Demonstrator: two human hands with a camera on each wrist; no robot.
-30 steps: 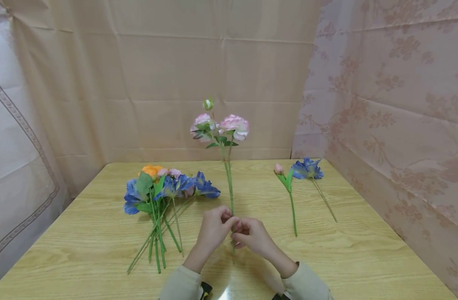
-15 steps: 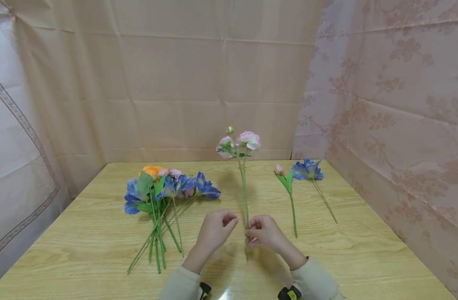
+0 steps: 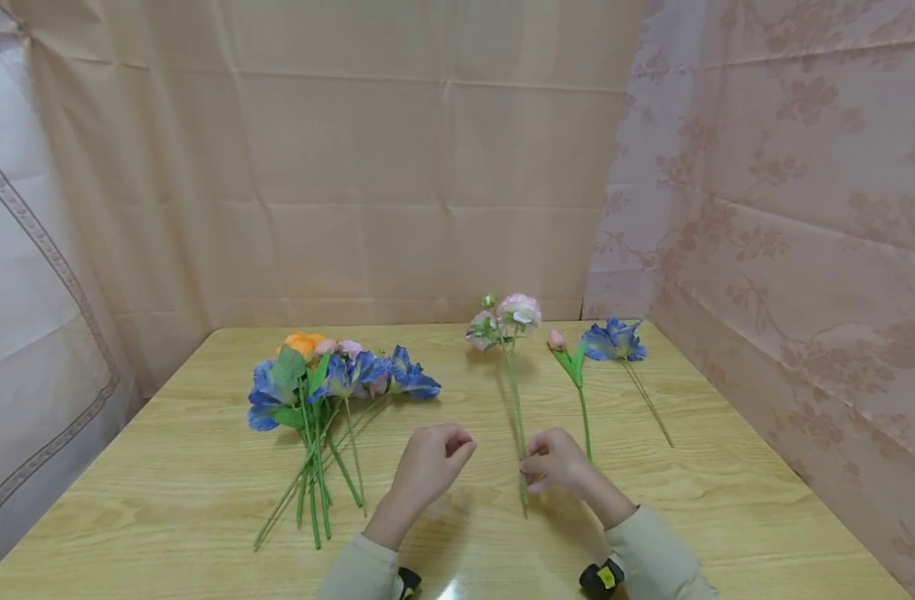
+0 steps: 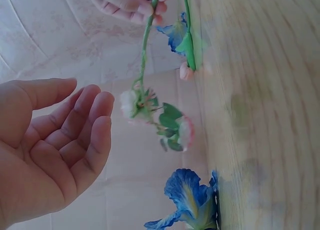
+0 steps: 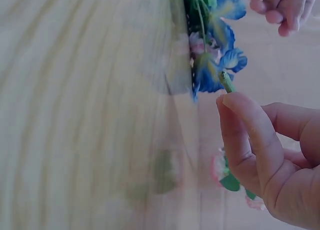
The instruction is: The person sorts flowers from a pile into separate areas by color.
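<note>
My right hand [image 3: 555, 461] pinches the lower stem of a pink-and-white flower [image 3: 520, 312] with two blooms and a bud, which leans a little left above the table. In the right wrist view its cut stem end [image 5: 226, 82] pokes out past the fingertips. To the left, my left hand [image 3: 431, 462] hovers over the table, holding nothing; the left wrist view shows its fingers [image 4: 86, 127] loosely bent, apart from the thumb. Just right of the held flower lie a pink tulip [image 3: 557, 339] and a blue iris [image 3: 615, 339], the tulip's stem end hidden behind the right hand.
A heap of flowers lies on the left of the wooden table [image 3: 165, 467]: blue irises [image 3: 345, 373], an orange bloom [image 3: 304, 341] and several crossed green stems [image 3: 315, 483]. Beige curtains [image 3: 337, 167] hang behind the table's back edge, and patterned cloth [image 3: 795, 217] along the right.
The right hand has carried the pink-and-white flower rightward, its blooms sinking lower towards the table. The left hand has let go of the stem and stayed about where it was.
</note>
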